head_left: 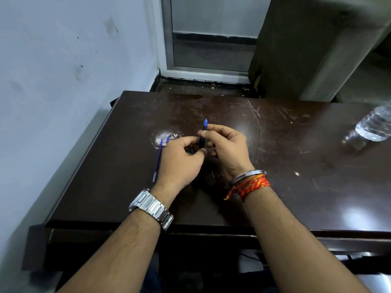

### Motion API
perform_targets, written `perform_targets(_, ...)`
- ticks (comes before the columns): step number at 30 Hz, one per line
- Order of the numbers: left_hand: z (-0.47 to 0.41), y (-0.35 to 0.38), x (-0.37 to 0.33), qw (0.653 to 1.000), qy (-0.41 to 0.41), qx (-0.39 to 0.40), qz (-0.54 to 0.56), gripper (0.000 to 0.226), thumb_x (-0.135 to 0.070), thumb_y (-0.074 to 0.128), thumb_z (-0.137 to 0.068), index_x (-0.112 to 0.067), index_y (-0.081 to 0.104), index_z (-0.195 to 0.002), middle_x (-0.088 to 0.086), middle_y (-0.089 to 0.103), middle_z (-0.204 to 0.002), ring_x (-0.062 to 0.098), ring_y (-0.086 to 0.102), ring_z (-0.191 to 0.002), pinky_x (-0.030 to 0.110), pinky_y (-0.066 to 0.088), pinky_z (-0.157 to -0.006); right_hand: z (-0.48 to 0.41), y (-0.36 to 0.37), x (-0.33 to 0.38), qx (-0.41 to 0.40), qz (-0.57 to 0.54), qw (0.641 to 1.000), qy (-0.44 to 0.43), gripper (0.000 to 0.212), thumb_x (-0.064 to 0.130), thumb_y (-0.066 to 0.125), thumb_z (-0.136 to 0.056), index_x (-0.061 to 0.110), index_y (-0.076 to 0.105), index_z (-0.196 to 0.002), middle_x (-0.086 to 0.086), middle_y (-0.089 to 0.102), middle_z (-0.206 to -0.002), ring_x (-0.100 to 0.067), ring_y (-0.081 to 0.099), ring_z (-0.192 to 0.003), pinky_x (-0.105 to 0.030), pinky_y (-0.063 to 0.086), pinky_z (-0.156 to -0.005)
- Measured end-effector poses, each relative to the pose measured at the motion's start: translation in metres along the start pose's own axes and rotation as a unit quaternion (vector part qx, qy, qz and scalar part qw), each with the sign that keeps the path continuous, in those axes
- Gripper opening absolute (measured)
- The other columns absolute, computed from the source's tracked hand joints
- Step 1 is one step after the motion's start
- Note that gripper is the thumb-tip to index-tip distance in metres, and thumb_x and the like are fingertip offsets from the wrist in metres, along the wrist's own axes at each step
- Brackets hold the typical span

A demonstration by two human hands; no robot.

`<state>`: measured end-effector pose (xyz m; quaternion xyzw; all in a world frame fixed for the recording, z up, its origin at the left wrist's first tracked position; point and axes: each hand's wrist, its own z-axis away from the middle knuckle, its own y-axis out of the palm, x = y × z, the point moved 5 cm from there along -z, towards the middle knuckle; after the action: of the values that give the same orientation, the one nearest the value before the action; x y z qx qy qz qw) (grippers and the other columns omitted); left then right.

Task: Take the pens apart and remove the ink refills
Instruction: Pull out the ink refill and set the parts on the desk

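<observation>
Both hands meet at frame centre over a dark brown wooden table. Left hand closed, thumb and fingertips pinching the lower end of a dark-barrelled pen. Right hand closed around the same pen higher up, fingers curled over the barrel near its blue tip section. Pen stands nearly upright, blue tip pointing toward the top of the frame, clear of the tabletop.

Steel watch on the left wrist. Steel bangle and red-orange thread band on the right wrist.

Left of the left hand, a thin blue ink refill lies flat on the table, running near-vertically in the frame, its upper end beside a worn pale patch in the finish. A second blue tip shows just beside it, mostly hidden by the hand; cannot tell what it is.

Far right edge: clear plastic water bottle lying on the table, well apart from the hands.
</observation>
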<state>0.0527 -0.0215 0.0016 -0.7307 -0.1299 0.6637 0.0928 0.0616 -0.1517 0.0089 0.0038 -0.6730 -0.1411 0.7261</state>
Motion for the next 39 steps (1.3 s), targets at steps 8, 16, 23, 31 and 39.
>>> perform_targets(8, 0.0002, 0.0005, 0.0019, 1.000, -0.004, -0.007, 0.003, 0.019, -0.021, 0.072, -0.078, -0.030, 0.078, -0.093, -0.015, 0.077, -0.079, 0.009, 0.073, -0.070, 0.031, 0.061, -0.072, 0.0055, 0.0020, 0.0004, 0.004, -0.018, 1.000, -0.002, 0.015, -0.001, 0.075, -0.081, 0.008, 0.074, -0.092, -0.018, 0.076, -0.088, -0.026, 0.074, -0.077, -0.036, 0.061, -0.069)
perform_targets(16, -0.0013, 0.0019, 0.0000, 1.000, -0.005, -0.002, 0.001, 0.017, -0.026, 0.070, -0.074, -0.034, 0.077, -0.088, -0.015, 0.077, -0.080, 0.007, 0.073, -0.073, 0.037, 0.061, -0.077, 0.0015, -0.0019, -0.0008, -0.022, -0.009, 1.000, -0.008, 0.023, 0.009, 0.083, -0.074, 0.005, 0.073, -0.094, -0.016, 0.076, -0.086, -0.025, 0.074, -0.074, -0.034, 0.059, -0.064)
perform_targets(23, -0.0039, -0.0019, 0.0038, 1.000, -0.004, -0.016, -0.001, 0.023, -0.018, 0.073, -0.078, -0.026, 0.078, -0.099, -0.014, 0.077, -0.088, 0.000, 0.071, -0.085, 0.034, 0.060, -0.084, -0.0016, -0.0012, -0.0026, -0.014, 0.001, 1.000, -0.014, 0.011, 0.009, 0.081, -0.076, 0.017, 0.076, -0.083, -0.008, 0.077, -0.081, -0.014, 0.069, -0.067, -0.035, 0.058, -0.068)
perform_targets(31, -0.0050, 0.0000, 0.0016, 1.000, 0.004, -0.023, 0.014, 0.017, -0.016, 0.076, -0.080, -0.026, 0.078, -0.094, -0.012, 0.077, -0.084, 0.000, 0.072, -0.081, 0.033, 0.061, -0.082, -0.0034, -0.0010, -0.0013, -0.013, -0.007, 1.000, -0.016, 0.011, 0.011, 0.079, -0.078, 0.014, 0.075, -0.088, -0.003, 0.073, -0.073, -0.007, 0.061, -0.057, -0.021, 0.049, -0.053)
perform_targets(39, -0.0053, -0.0005, 0.0011, 1.000, 0.015, -0.023, 0.005, 0.018, -0.017, 0.075, -0.080, -0.025, 0.078, -0.095, -0.012, 0.077, -0.084, 0.000, 0.071, -0.081, 0.030, 0.061, -0.080, -0.0024, 0.0008, -0.0007, -0.015, 0.010, 0.999, -0.028, 0.015, 0.011, 0.082, -0.076, 0.013, 0.074, -0.087, 0.000, 0.070, -0.068, -0.011, 0.063, -0.060, -0.026, 0.054, -0.057)
